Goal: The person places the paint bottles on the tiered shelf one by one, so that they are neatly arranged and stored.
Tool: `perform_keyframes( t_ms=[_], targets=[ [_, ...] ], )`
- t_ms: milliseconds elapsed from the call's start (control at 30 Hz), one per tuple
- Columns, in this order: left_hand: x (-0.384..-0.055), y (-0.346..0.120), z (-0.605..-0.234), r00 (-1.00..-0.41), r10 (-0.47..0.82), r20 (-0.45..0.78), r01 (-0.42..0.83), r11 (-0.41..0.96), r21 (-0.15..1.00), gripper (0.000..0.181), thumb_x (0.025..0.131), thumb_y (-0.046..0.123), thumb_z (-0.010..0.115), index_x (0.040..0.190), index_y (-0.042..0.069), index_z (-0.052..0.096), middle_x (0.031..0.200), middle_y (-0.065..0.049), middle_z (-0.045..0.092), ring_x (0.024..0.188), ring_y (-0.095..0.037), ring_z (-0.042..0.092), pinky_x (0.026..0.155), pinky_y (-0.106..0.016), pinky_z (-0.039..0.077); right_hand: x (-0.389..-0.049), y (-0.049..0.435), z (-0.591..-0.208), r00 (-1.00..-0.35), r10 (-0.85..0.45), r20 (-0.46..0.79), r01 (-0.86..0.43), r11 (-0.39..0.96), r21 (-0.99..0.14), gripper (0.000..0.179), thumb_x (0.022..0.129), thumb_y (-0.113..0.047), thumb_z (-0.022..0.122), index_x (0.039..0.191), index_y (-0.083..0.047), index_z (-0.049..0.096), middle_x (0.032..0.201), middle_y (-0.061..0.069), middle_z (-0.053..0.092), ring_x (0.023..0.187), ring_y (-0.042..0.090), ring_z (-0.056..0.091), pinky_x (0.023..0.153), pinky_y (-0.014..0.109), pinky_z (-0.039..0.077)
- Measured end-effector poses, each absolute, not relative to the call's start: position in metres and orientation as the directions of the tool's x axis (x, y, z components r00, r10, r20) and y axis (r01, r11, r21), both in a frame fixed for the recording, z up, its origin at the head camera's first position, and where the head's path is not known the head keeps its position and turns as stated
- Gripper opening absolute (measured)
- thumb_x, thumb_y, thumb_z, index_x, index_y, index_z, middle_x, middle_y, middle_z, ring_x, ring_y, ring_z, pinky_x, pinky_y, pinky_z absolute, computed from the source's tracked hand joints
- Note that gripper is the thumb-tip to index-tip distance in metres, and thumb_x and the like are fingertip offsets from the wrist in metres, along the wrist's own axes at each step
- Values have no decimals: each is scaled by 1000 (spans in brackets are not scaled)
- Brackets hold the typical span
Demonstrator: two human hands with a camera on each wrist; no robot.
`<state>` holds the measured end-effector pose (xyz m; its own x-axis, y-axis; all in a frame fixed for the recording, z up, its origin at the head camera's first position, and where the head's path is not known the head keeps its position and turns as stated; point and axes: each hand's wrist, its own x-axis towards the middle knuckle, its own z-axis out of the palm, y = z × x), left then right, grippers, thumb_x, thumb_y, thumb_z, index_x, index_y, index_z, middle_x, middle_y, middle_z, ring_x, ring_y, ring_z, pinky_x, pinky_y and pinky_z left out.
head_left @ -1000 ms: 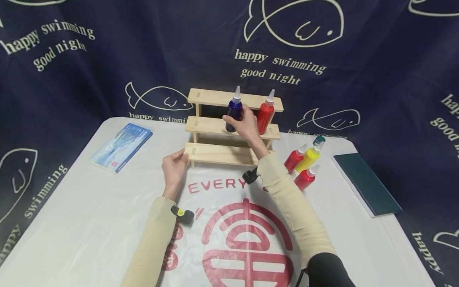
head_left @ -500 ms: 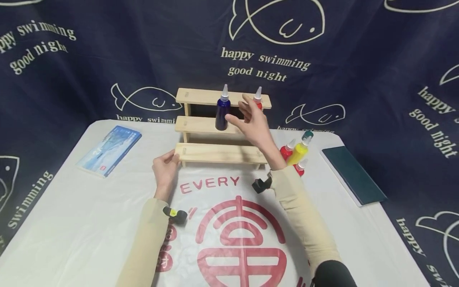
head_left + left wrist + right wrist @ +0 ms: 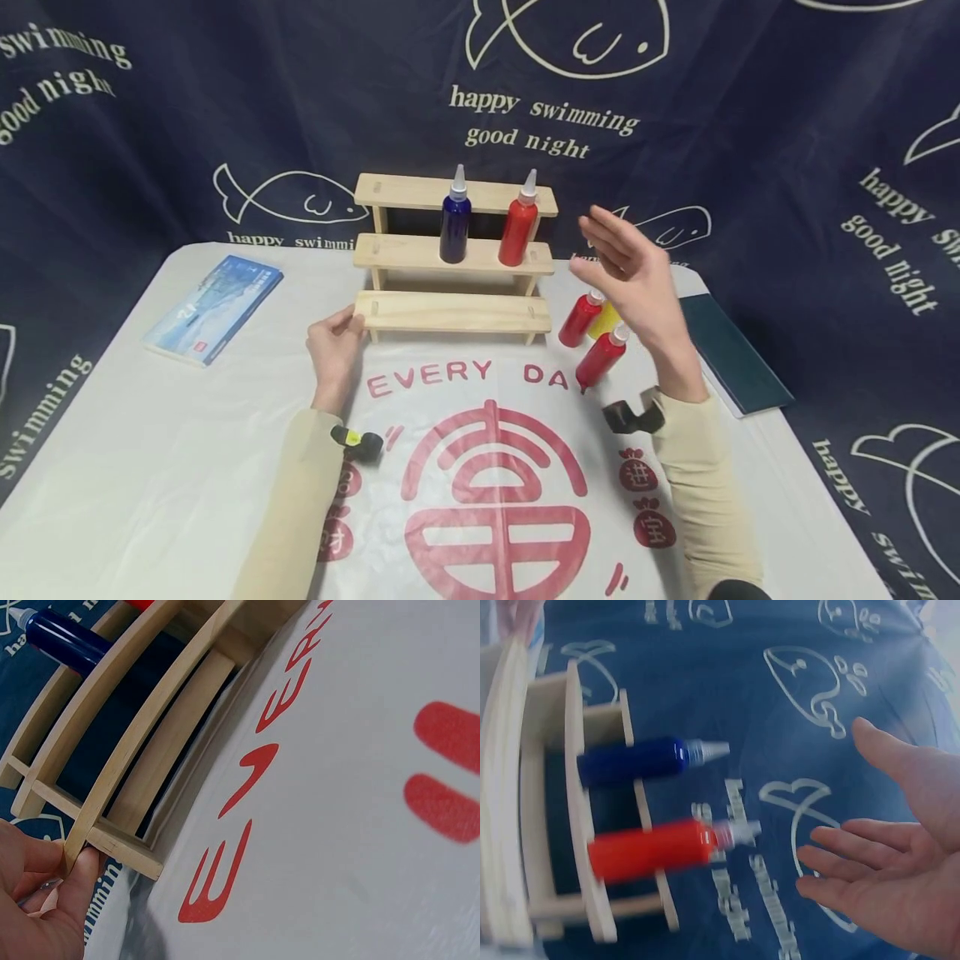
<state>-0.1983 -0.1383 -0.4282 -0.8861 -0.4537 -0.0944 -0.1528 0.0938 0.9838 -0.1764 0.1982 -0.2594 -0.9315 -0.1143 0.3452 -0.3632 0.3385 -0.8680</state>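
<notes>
A three-tier wooden stand [image 3: 450, 312] is on the table, its left end pinched at the lowest board between the thumb and fingers of my left hand [image 3: 332, 352]. The left wrist view shows that thumb [image 3: 79, 885] against the board's end. Upright on the middle tier are a dark blue squeeze bottle [image 3: 454, 229] and, to its right, a red squeeze bottle [image 3: 517, 233]. My right hand [image 3: 637, 287] is in the air right of the stand, holding nothing, with its fingers [image 3: 870, 855] extended. Below it on the table are two red bottles [image 3: 581, 321] and a partly hidden yellow bottle [image 3: 604, 320].
A blue box or booklet [image 3: 216, 310] lies on the left of the white table covering [image 3: 187, 467]. On the right lies a dark green notebook [image 3: 731, 354], partly behind my right hand. A navy curtain [image 3: 300, 100] with fish drawings hangs close behind the table.
My right hand has released the dark blue bottle, which stays on the middle tier, and has moved right, away from the stand. My left hand keeps its place at the stand's end.
</notes>
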Motion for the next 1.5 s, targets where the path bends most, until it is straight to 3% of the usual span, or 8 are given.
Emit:
perform_keyframes(
  t_ms=[267, 533, 767, 1000, 1300, 1500],
  targets=[
    [-200, -139, -428, -884, -461, -75, -138, 103, 985, 32, 94, 7, 60, 125, 0, 63, 120, -23, 66, 104, -30, 68, 78, -15, 59, -162, 248, -281, -961, -69, 267, -265, 498, -826, 61, 89, -13, 72, 144, -8, 47, 142, 13, 54, 131, 19, 51, 108, 18, 43],
    [-201, -139, -429, -882, -462, -95, -140, 65, 988, 31, 94, 6, 60, 124, -1, 63, 120, -23, 65, 105, -30, 68, 78, -16, 59, -158, 282, -319, -980, -92, 177, -198, 548, -813, 64, 87, -12, 74, 144, -2, 46, 139, 23, 52, 128, 21, 54, 101, 14, 45],
    [-201, -140, -428, -883, -458, -99, -146, 68, 987, 31, 95, 6, 59, 125, -1, 62, 122, -23, 64, 107, -30, 67, 80, -16, 59, -161, 292, -366, -988, -127, 82, -140, 560, -816, 55, 86, -12, 75, 134, 5, 54, 122, 26, 62, 99, -7, 62, 88, 8, 51],
    [-201, -138, -428, -879, -464, -109, -151, 53, 987, 32, 94, 6, 60, 125, -1, 63, 121, -23, 65, 106, -30, 67, 80, -18, 59, -162, 286, -398, -998, -63, 6, -40, 553, -832, 45, 86, -16, 76, 121, 7, 61, 112, 27, 68, 87, -9, 65, 80, 7, 54],
    [-202, -139, -428, -882, -458, -110, -154, 60, 986, 32, 95, 6, 59, 126, -1, 62, 123, -23, 64, 107, -29, 67, 83, -19, 59, -160, 273, -391, -1000, -26, -15, -3, 577, -817, 43, 87, -19, 75, 119, 6, 63, 105, 23, 71, 81, -6, 66, 76, 9, 53],
    [-201, -138, -428, -882, -459, -107, -153, 64, 986, 32, 95, 6, 59, 126, -1, 62, 124, -22, 64, 108, -28, 67, 83, -19, 59, -162, 255, -375, -998, -46, -45, 14, 522, -853, 45, 88, -17, 73, 123, 8, 59, 111, 25, 69, 84, -5, 67, 78, 10, 55]
  ],
)
